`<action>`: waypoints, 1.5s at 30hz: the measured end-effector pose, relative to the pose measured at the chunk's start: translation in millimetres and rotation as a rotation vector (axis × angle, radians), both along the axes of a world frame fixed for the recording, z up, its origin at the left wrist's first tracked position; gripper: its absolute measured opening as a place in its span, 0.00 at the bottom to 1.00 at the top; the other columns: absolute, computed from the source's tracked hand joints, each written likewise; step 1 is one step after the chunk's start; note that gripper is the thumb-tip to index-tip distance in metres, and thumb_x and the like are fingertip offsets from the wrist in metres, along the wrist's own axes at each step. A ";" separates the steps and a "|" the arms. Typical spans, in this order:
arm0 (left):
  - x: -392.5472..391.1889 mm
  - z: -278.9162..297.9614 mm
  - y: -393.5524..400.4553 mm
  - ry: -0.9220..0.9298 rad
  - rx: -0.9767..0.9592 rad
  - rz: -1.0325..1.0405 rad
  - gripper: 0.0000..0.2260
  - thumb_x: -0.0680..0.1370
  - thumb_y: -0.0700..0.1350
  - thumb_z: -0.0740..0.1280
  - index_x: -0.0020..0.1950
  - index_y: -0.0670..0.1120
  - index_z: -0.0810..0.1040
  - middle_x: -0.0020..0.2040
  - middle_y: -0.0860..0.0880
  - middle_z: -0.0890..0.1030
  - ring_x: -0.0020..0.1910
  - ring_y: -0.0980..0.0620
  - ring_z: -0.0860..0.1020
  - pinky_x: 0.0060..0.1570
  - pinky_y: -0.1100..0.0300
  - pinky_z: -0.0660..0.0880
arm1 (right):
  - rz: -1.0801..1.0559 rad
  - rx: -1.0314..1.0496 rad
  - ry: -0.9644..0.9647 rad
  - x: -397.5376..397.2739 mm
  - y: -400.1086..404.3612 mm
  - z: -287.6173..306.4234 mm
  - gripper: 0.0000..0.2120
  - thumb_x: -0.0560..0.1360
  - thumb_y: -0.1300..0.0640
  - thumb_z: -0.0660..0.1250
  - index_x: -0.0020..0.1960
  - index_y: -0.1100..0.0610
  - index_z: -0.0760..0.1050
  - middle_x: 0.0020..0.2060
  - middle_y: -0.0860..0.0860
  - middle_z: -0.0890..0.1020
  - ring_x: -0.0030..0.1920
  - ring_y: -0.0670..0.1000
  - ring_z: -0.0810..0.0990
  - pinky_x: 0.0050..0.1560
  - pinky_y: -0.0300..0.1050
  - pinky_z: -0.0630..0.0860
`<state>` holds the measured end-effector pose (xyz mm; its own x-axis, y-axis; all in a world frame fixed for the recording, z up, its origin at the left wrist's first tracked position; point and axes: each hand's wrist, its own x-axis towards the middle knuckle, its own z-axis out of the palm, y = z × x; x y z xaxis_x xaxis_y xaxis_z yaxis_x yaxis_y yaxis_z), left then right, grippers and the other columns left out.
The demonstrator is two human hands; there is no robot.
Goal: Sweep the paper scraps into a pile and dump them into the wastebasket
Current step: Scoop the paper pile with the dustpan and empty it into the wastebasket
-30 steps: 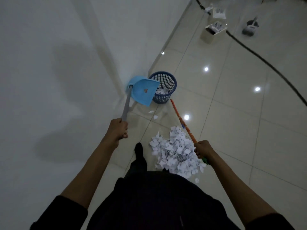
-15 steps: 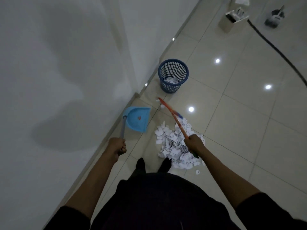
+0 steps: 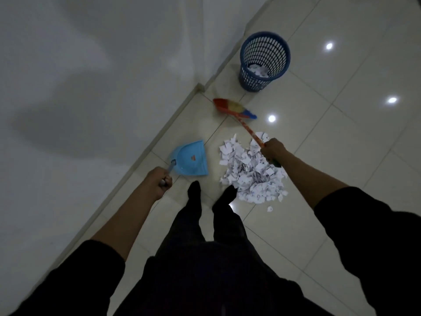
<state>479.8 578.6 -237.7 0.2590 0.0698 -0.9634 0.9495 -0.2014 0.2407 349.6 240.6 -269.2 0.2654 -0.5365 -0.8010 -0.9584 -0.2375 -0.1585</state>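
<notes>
**Pile gathered, one load in the basket, most still on the floor**

The tiled floor (image 3: 341,156) runs along a white wall (image 3: 91,110). On it, close to the wall, stands the blue mesh wastebasket (image 3: 250,84), with some white scraps already lying in its bottom. Nearer the person, the paper scraps (image 3: 248,172) sit heaped in one pile just beside the right foot, with a stray bit or two at its near edge. The light-blue dustpan (image 3: 191,159) is down near the floor just left of the pile, looking empty. The broom (image 3: 237,109) has its head between pile and basket. The left hand (image 3: 159,180) is wrapped around the dustpan handle; the right hand (image 3: 272,150) grips the broom stick above the pile. Sweeping together looks done; I judge most of the scooping and dumping remains.
</notes>
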 end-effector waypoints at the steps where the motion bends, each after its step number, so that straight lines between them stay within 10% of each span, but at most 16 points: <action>1: 1.3 -2.7 0.2 0.011 -0.002 0.012 0.10 0.76 0.32 0.50 0.42 0.40 0.68 0.33 0.48 0.63 0.16 0.58 0.60 0.17 0.71 0.62 | 0.027 0.008 0.015 -7.6 0.8 2.2 0.07 0.76 0.62 0.63 0.52 0.65 0.72 0.37 0.59 0.76 0.28 0.54 0.74 0.27 0.42 0.71; 21: 15.6 -11.2 -60.9 0.056 -0.042 -0.154 0.10 0.74 0.30 0.46 0.38 0.40 0.63 0.34 0.44 0.66 0.25 0.56 0.59 0.17 0.70 0.64 | -0.158 0.042 -0.078 -205.1 72.6 66.2 0.18 0.80 0.58 0.60 0.69 0.57 0.72 0.32 0.53 0.76 0.27 0.53 0.73 0.22 0.40 0.69; 31: 9.8 -26.3 -77.4 0.085 -0.101 -0.034 0.10 0.75 0.31 0.51 0.38 0.42 0.64 0.33 0.45 0.65 0.22 0.55 0.66 0.23 0.68 0.69 | -0.348 -0.028 -0.069 -160.0 10.3 25.1 0.12 0.80 0.58 0.60 0.56 0.66 0.76 0.35 0.59 0.77 0.27 0.53 0.74 0.22 0.38 0.71; 40: 1.4 -28.4 -65.5 0.265 -0.193 -0.053 0.15 0.80 0.41 0.56 0.65 0.36 0.63 0.45 0.39 0.72 0.32 0.52 0.72 0.22 0.65 0.73 | -0.496 0.207 -0.062 -169.2 40.0 -8.7 0.06 0.79 0.63 0.59 0.47 0.66 0.71 0.30 0.57 0.72 0.26 0.52 0.68 0.25 0.42 0.67; 45: -5.9 -22.2 -77.6 0.191 -0.185 -0.121 0.08 0.77 0.32 0.48 0.47 0.37 0.66 0.37 0.39 0.72 0.20 0.57 0.64 0.19 0.70 0.66 | -0.528 0.309 -0.088 -176.8 74.5 -2.8 0.09 0.80 0.62 0.57 0.54 0.66 0.73 0.31 0.57 0.72 0.25 0.51 0.67 0.22 0.38 0.65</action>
<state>473.9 501.0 -259.9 0.0673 -0.1318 -0.9890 0.9528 -0.2856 0.1029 172.9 315.2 -272.0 0.0989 -0.3605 -0.9275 -0.9142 0.3351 -0.2278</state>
